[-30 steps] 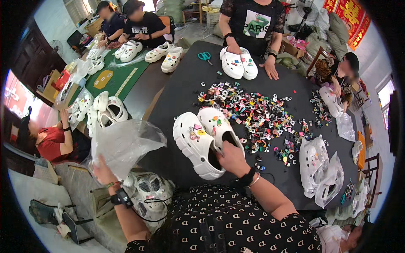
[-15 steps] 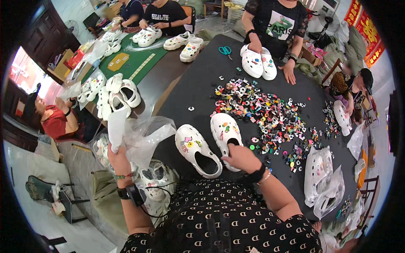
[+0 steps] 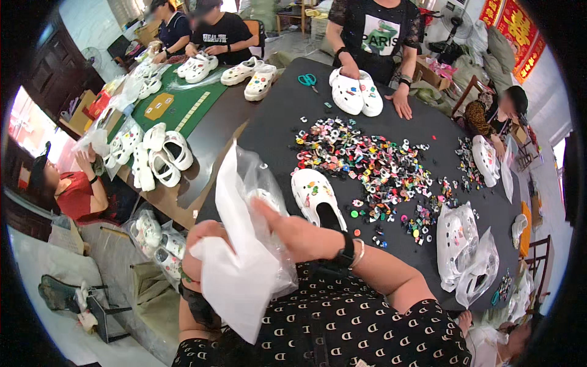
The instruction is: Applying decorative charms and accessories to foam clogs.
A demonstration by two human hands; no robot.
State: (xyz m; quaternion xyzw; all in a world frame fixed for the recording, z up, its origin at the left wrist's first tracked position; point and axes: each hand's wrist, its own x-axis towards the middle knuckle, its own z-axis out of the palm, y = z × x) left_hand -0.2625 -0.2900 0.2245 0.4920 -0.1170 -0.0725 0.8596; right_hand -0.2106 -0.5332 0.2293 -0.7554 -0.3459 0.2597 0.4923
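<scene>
My left hand (image 3: 197,260) grips a white paper sheet (image 3: 235,287) together with the lower edge of a clear plastic bag (image 3: 260,177), held up in front of my chest. My right hand (image 3: 292,232) closes on the bag from the right, where a white clog (image 3: 264,199) with charms shows through the plastic. A second white clog (image 3: 315,196), decorated with small coloured charms, lies on the black table (image 3: 275,128) just beyond my right hand. A wide scatter of colourful shoe charms (image 3: 367,162) is spread behind it.
Across the table a person rests both hands by a pair of white clogs (image 3: 354,92); teal scissors (image 3: 307,79) lie nearby. Bagged clogs (image 3: 465,248) sit at the right. More clogs (image 3: 160,153) crowd the brown table on the left, and bagged ones (image 3: 153,238) lie below it.
One of the two clogs has left the table and now sits in the bag. My left hand brought bag and paper in front of me, and my right hand came over to the bag.
</scene>
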